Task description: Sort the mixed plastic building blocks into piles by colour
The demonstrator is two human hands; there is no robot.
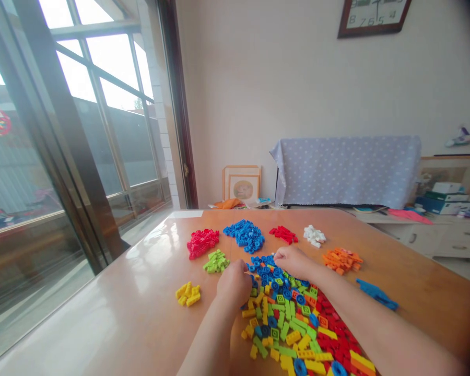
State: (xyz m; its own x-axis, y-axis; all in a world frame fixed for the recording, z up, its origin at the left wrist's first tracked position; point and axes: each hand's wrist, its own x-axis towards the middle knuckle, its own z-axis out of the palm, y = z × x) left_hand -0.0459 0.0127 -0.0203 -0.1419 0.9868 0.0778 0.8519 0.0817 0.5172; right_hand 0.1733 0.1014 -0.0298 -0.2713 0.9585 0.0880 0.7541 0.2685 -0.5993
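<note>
My left hand is at the left edge of a large mixed pile of toy bricks. Its fingers are curled in beside blue pieces, and what they hold, if anything, is hidden. Over the far end of that pile, my right hand has its fingertips pinched together; a tiny white spot shows near them, too small to name. Blue pieces lie between the two hands. Close to my left hand sits a small heap of lime green bricks, with yellow bricks further left.
Sorted heaps line the wooden table: pinkish-red bricks, blue pieces, red bricks, white bricks, orange bricks. Long blue pieces lie at right. Behind stands a cloth-covered object; a glass door is left.
</note>
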